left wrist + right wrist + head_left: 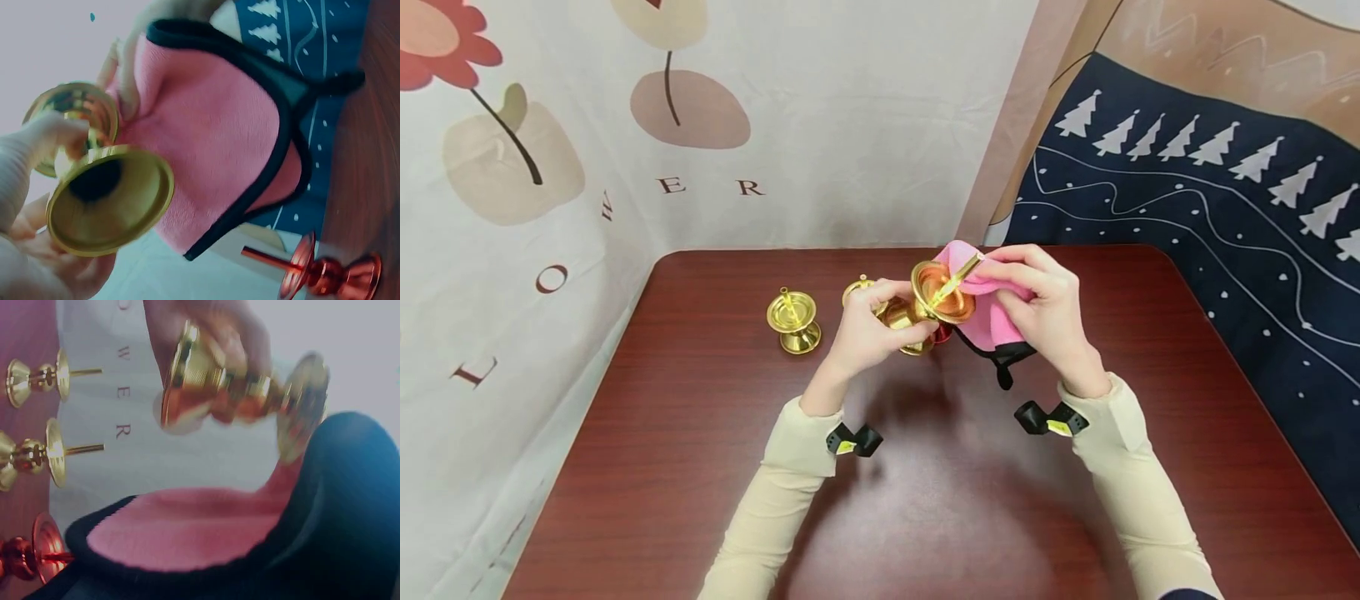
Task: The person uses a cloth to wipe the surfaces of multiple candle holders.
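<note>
My left hand (867, 332) grips a gold-coloured metal oil lamp stand (902, 315) around its narrow middle, raised above the table and tilted. Its dish, with a thin upright tube in it, faces my right hand (1047, 302). In the left wrist view the hollow underside of its base (128, 209) shows. A pink cloth (996, 321) with black edging is pinched in my right fingers, against the dish and beside the tube. The cloth's lower part hangs loose, a black loop dangling from it. In the right wrist view the cloth hides my right fingers.
On the table (700, 467) stand a gold lamp stand (793, 321) at left and another (31, 455) partly behind my left hand. A red one (328, 275) of like shape stands below the cloth. Printed curtains (850, 183) hang behind and beside the table.
</note>
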### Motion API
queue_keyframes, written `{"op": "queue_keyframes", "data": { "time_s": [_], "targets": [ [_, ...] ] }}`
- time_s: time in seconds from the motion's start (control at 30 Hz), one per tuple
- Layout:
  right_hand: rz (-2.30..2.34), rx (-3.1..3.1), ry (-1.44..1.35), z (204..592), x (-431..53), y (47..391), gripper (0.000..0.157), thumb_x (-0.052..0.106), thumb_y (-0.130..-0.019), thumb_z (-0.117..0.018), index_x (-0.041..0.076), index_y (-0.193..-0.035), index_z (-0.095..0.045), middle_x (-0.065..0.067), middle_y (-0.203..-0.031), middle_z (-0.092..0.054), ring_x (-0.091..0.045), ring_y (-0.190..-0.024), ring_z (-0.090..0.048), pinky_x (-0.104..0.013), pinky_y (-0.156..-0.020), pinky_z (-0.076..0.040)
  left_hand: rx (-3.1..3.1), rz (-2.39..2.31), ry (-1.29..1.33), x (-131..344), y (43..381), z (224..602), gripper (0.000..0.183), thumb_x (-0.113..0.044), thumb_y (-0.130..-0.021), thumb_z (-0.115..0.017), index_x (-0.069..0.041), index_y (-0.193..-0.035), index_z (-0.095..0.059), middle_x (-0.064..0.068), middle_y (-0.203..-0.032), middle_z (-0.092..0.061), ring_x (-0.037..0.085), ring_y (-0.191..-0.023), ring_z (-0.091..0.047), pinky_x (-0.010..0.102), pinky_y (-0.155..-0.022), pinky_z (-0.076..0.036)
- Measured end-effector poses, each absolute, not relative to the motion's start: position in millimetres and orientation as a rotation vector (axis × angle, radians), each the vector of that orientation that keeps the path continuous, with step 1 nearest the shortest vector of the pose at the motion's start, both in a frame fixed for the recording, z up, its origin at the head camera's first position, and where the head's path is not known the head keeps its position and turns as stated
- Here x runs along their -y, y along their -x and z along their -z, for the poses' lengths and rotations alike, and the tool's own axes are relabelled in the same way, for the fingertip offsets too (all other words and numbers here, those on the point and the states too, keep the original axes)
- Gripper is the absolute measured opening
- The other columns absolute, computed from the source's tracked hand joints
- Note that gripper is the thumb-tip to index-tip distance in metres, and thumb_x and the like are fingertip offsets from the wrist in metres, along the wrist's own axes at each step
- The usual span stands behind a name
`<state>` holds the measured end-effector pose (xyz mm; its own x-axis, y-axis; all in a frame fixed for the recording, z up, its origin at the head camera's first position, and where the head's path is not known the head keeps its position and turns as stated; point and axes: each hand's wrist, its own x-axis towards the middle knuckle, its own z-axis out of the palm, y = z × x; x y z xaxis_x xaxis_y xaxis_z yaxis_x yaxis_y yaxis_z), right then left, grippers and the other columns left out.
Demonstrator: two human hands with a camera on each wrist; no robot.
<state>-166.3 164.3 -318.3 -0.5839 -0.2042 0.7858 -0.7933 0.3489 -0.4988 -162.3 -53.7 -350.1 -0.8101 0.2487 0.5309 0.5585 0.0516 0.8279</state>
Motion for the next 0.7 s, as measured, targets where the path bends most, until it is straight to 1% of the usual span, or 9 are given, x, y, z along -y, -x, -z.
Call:
{"op": "queue_keyframes", "data": {
  "time_s": [0.1, 0.17, 0.23, 0.3, 0.37, 0.47, 0.5, 0.6, 0.7],
  "targets": [
    [-1.347, 1.95, -0.957, 318.5, -167.9, 174.5, 0.027, -0.022, -0.068, -0.067, -0.003, -0.087, -0.072, -0.02, -0.096, -0.064, -0.016, -0.09, -0.057, -0.017, -0.073, -0.047, 2.089, 2.092, 0.93, 52.7, 159.7, 348.1, 0.03, 0.011, -0.067, -0.075, 0.013, -0.094, -0.064, 0.017, -0.085, -0.065, 0.011, -0.075, -0.058, 0.022, -0.069, -0.05],
    [-1.4, 1.917, -1.052, 318.3, -168.6, 178.8, 0.017, -0.014, -0.075, -0.068, -0.003, -0.088, -0.072, -0.022, -0.096, -0.063, -0.017, -0.089, -0.057, -0.018, -0.072, -0.047, 2.085, 2.177, 1.007, 51.3, 158.5, 346.2, 0.03, 0.015, -0.066, -0.073, 0.016, -0.094, -0.062, 0.02, -0.083, -0.064, 0.01, -0.073, -0.059, 0.022, -0.069, -0.05],
    [-1.408, 1.897, -1.143, 317.1, -167.7, 182.1, 0.008, 0.002, -0.082, -0.069, -0.001, -0.088, -0.072, -0.022, -0.096, -0.063, -0.018, -0.089, -0.056, -0.02, -0.072, -0.047, 2.095, 2.196, 1.056, 50.2, 158.6, 345.4, 0.03, 0.017, -0.066, -0.072, 0.017, -0.093, -0.062, 0.02, -0.081, -0.064, 0.01, -0.072, -0.059, 0.022, -0.069, -0.051],
    [-1.389, 1.891, -1.213, 315.9, -166.3, 184.8, 0.018, 0.018, -0.086, -0.067, 0.001, -0.088, -0.073, -0.021, -0.096, -0.062, -0.019, -0.089, -0.056, -0.02, -0.072, -0.048, 2.11, 2.197, 1.072, 49.5, 158.8, 344.7, 0.028, 0.017, -0.066, -0.072, 0.017, -0.093, -0.062, 0.02, -0.079, -0.064, 0.009, -0.071, -0.059, 0.022, -0.069, -0.051],
    [-1.356, 1.896, -1.251, 315.3, -165.4, 187.1, 0.024, 0.026, -0.087, -0.065, 0.002, -0.087, -0.073, -0.02, -0.096, -0.062, -0.02, -0.089, -0.056, -0.019, -0.074, -0.048, 2.121, 2.199, 1.057, 49.1, 159.0, 344.1, 0.027, 0.016, -0.067, -0.072, 0.017, -0.092, -0.062, 0.019, -0.079, -0.064, 0.009, -0.07, -0.059, 0.022, -0.069, -0.051],
    [-1.272, 1.943, -1.242, 314.8, -166.3, 188.0, 0.005, 0.008, -0.083, -0.069, 0.004, -0.085, -0.072, -0.018, -0.097, -0.062, -0.019, -0.09, -0.056, -0.017, -0.076, -0.047, 2.109, 2.216, 1.0, 49.4, 159.5, 345.0, 0.025, 0.016, -0.068, -0.071, 0.017, -0.091, -0.061, 0.013, -0.078, -0.065, 0.009, -0.07, -0.058, 0.022, -0.069, -0.05],
    [-1.245, 1.957, -1.232, 315.2, -167.2, 188.2, 0.007, 0.0, -0.079, -0.07, 0.004, -0.084, -0.072, -0.018, -0.096, -0.062, -0.019, -0.09, -0.056, -0.017, -0.077, -0.047, 2.105, 2.216, 0.972, 49.6, 159.9, 345.8, 0.025, 0.015, -0.068, -0.07, 0.017, -0.092, -0.061, 0.01, -0.078, -0.065, 0.008, -0.07, -0.058, 0.022, -0.068, -0.05],
    [-1.159, 2.02, -1.191, 315.0, -170.4, 187.4, 0.029, -0.019, -0.069, -0.07, 0.004, -0.086, -0.072, -0.017, -0.096, -0.062, -0.019, -0.091, -0.056, -0.015, -0.079, -0.046, 2.069, 2.236, 0.871, 50.5, 161.7, 349.1, 0.026, 0.014, -0.069, -0.07, 0.018, -0.093, -0.061, 0.003, -0.079, -0.066, 0.007, -0.071, -0.059, 0.02, -0.068, -0.049],
    [-1.132, 2.09, -1.147, 315.4, -174.0, 183.9, 0.031, -0.021, -0.07, -0.066, 0.002, -0.089, -0.072, -0.016, -0.096, -0.062, -0.018, -0.091, -0.056, -0.014, -0.076, -0.046, 2.02, 2.244, 0.778, 50.1, 163.9, 352.6, 0.028, 0.014, -0.07, -0.069, 0.018, -0.096, -0.06, 0.006, -0.082, -0.067, 0.006, -0.072, -0.059, 0.019, -0.068, -0.05]
  ]
}}
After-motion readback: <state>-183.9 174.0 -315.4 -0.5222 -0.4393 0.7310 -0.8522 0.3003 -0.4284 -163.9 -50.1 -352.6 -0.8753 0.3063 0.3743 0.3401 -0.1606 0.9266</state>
